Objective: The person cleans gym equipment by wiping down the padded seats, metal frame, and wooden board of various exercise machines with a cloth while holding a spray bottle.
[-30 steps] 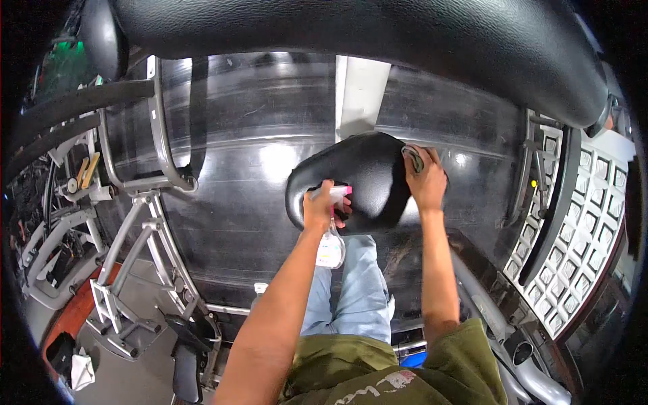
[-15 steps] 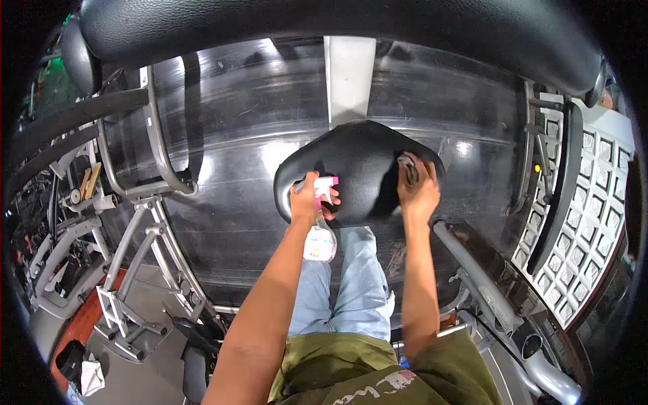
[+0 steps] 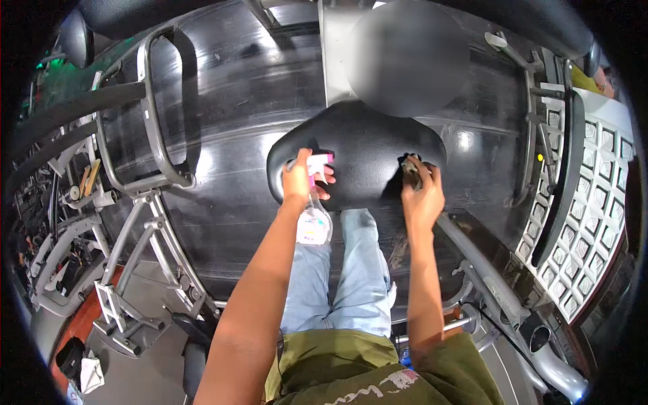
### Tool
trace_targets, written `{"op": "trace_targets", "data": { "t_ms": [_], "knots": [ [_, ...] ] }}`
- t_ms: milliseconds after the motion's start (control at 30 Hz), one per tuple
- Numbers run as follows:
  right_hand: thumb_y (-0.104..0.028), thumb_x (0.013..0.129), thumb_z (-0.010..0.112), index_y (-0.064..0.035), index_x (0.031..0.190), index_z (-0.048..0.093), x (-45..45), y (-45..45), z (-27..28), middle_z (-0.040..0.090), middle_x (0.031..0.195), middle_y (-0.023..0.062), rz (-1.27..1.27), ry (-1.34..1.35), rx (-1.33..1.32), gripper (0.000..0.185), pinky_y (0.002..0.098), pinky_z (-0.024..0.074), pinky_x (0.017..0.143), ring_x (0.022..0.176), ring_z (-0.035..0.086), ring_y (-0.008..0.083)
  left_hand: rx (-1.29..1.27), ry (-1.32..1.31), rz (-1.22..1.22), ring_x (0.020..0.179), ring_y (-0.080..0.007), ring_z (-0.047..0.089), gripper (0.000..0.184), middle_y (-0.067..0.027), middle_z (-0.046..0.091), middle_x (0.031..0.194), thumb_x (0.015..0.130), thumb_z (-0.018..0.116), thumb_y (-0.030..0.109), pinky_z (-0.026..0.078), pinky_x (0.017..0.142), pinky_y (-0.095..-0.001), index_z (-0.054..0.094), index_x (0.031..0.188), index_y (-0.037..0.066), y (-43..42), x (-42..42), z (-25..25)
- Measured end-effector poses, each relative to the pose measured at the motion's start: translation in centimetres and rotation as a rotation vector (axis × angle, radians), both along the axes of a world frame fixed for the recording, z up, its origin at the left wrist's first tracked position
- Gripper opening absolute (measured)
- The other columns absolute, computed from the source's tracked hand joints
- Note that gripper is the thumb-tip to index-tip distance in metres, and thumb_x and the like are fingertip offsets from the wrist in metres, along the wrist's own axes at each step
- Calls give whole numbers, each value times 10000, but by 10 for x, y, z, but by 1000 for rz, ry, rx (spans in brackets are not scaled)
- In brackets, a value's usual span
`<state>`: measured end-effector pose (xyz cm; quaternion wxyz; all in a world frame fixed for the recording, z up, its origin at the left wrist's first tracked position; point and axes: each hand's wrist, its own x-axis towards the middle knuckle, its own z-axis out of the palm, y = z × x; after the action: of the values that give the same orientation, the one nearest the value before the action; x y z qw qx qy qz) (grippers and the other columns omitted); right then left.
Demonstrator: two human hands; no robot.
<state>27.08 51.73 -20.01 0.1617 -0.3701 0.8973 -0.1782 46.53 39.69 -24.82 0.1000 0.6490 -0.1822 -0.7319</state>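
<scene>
My left hand is wrapped around the neck of a clear spray bottle with a pink and white trigger head. The bottle hangs upright at the near left edge of a black padded seat, above my jeans. On the seat's right side, my right hand grips a crumpled greyish cloth in its fingertips. The cloth is pressed against or just over the padding; the fingers partly hide it.
A white post rises beyond the seat, and a round blurred patch hides part of that area. Grey tubular gym frames stand at left. A thick grey tube runs close by my right arm. White lattice panels are at far right.
The view has tilted, so the seat sits higher in it and the large upper pad has mostly left. My right hand with the cloth has slid nearer to me along the seat.
</scene>
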Motion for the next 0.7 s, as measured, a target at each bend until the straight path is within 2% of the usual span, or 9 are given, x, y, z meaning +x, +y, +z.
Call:
{"op": "trace_targets", "data": {
  "t_ms": [33, 133, 267, 333, 367, 467, 567, 600, 700],
  "knots": [
    [-46, 782, 694, -193, 1126, 724, 6, -4, -1, 660, 1133, 106, -102, 21, -23, 375, 401, 540, 850, 995, 659, 350, 1, 0, -16, 609, -289, 645, 633, -182, 680, 828, 904, 422, 540, 526, 444, -426, 663, 1031, -31, -2, 1, 1],
    [-112, 781, 730, -219, 1128, 718, 44, 2, -26, 651, 1104, 91, 128, -23, -289, 364, 422, 552, 803, 983, 651, 309, -4, -4, -29, 609, -289, 643, 630, -183, 683, 827, 903, 424, 542, 530, 455, -429, 667, 1031, -25, -4, -1, 3],
    [-171, 781, 755, -298, 1158, 689, 70, 25, -14, 612, 1140, 12, 422, -132, -106, 404, 384, 582, 717, 992, 621, 240, -28, -32, -39, 569, -286, 630, 624, -185, 691, 828, 897, 436, 539, 536, 456, -421, 679, 1031, -20, -5, -1, 7],
    [-169, 782, 751, -296, 1158, 690, 48, 38, -11, 611, 1148, 22, 454, -119, -93, 402, 386, 582, 724, 995, 622, 243, -41, -29, -9, 523, -281, 611, 619, -188, 695, 826, 892, 447, 535, 540, 457, -417, 685, 1036, -18, -4, -2, 6],
    [-156, 781, 748, -298, 1158, 692, 35, 45, -12, 612, 1144, 33, 423, -95, -80, 407, 389, 580, 745, 1019, 622, 246, -59, -23, -32, 507, -276, 607, 615, -187, 696, 825, 890, 450, 534, 544, 462, -415, 684, 1041, -15, -5, -1, 12],
    [-120, 784, 742, -246, 1131, 713, -5, 61, -14, 634, 1104, 69, 262, 1, -113, 370, 385, 559, 792, 958, 656, 280, -94, 14, -22, 444, -251, 578, 598, -181, 701, 822, 885, 463, 529, 550, 461, -402, 683, 1064, 3, -4, 0, 11],
    [-102, 786, 737, -221, 1125, 719, -5, 56, -17, 647, 1075, 90, 216, 71, -221, 360, 381, 546, 804, 923, 665, 296, -151, 37, 0, 567, -246, 661, 515, -141, 672, 703, 897, 514, 469, 562, 444, -421, 694, 912, -13, -2, 4, 7],
    [-106, 789, 733, -223, 1134, 718, 5, 54, -23, 651, 1054, 96, 193, 37, -262, 365, 378, 540, 811, 937, 660, 301, -170, 71, -19, 507, -238, 630, 504, -133, 652, 666, 903, 514, 457, 541, 422, -391, 686, 890, -17, -1, 7, 4],
    [-125, 783, 735, -249, 1144, 714, 36, 43, -33, 637, 1084, 67, 371, -47, -327, 382, 384, 548, 801, 940, 645, 282, -284, 165, -77, 396, -210, 546, 516, -126, 641, 643, 927, 499, 453, 494, 395, -336, 682, 865, -25, 8, 8, 11]
  ]
}}
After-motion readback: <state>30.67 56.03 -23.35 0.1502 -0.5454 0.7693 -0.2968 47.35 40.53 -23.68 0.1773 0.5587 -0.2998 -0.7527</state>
